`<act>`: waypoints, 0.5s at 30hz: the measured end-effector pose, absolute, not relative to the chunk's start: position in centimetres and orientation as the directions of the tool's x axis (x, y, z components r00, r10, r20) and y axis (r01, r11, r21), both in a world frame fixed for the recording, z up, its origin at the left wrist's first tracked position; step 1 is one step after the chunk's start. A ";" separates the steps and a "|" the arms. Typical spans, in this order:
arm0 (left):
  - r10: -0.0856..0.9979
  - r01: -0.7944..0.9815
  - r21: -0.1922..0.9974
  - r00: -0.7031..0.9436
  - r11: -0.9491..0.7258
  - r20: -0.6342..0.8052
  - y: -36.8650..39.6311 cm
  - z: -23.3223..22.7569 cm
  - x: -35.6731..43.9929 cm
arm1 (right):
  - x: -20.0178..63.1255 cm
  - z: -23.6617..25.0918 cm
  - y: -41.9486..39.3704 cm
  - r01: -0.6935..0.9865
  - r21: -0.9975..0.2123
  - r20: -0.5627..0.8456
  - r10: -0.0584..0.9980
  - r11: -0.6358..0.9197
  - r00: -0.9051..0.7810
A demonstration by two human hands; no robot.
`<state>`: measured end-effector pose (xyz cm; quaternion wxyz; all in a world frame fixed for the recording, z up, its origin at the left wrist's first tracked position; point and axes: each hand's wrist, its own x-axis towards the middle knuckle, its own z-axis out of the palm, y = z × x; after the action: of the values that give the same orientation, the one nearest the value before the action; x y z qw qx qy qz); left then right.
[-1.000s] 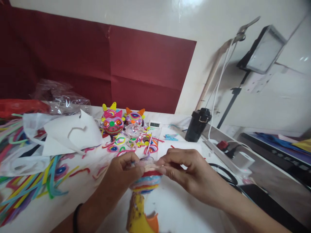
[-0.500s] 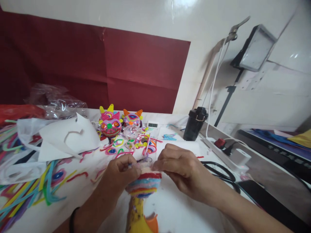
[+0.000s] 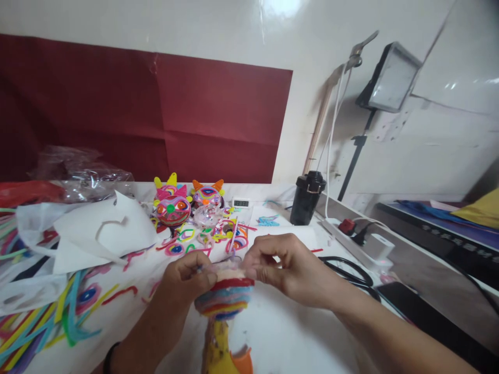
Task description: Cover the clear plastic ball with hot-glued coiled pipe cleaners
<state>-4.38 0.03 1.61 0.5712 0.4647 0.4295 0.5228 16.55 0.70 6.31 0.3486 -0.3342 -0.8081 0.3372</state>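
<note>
Between my hands is a rounded craft piece [image 3: 225, 298] with fuzzy stripes in red, blue, orange and yellow, and a pale band along its upper rim. My left hand [image 3: 185, 285] is closed on its left edge, thumb on the rim. At the opposite edge, my right hand [image 3: 283, 267] pinches with thumb and forefinger; what lies between those fingertips is too small to make out. Clear, glossy material shows above the pale band. Directly below the piece is a yellow object [image 3: 219, 345] with an orange curved part, partly cut off by the frame.
Loose pipe cleaners [image 3: 42, 317] and cut white paper [image 3: 105, 228] lie at left. Behind my hands are colourful animal-face crafts [image 3: 171, 208], a small digital clock [image 3: 240, 203] and a black bottle [image 3: 307, 198]. To the right are a power strip [image 3: 356, 249], a coiled black cable [image 3: 346, 272] and a phone [image 3: 413, 306].
The view has shifted slightly to the right. Both hands stay at the rim of the striped piece; my right hand's fingers have bent into a rounder pinch, with a gap showing between them.
</note>
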 end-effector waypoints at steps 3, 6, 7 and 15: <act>0.997 -0.228 0.974 0.073 0.009 0.008 -0.1 2.1 -4.3 | 16.6 6.1 1.1 0.221 -0.901 0.223 0.834 0.374 -0.504; 0.998 -0.227 0.974 0.067 -0.001 0.017 -0.1 2.4 -4.3 | 16.6 6.1 1.5 0.194 -0.930 0.184 0.851 0.313 -0.492; 0.998 -0.229 0.973 0.066 0.000 0.016 -0.1 2.5 -4.3 | 16.6 6.1 1.5 0.198 -0.933 0.174 0.857 0.301 -0.486; 0.994 -0.288 0.958 0.108 0.007 0.026 -0.1 2.1 -4.5 | 16.3 6.1 1.8 0.142 -0.974 0.098 0.895 0.176 -0.435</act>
<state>-4.47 -0.11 2.14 0.5920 0.4512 0.3910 0.5414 16.34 1.82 6.05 0.3663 -0.3848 -0.6736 0.5138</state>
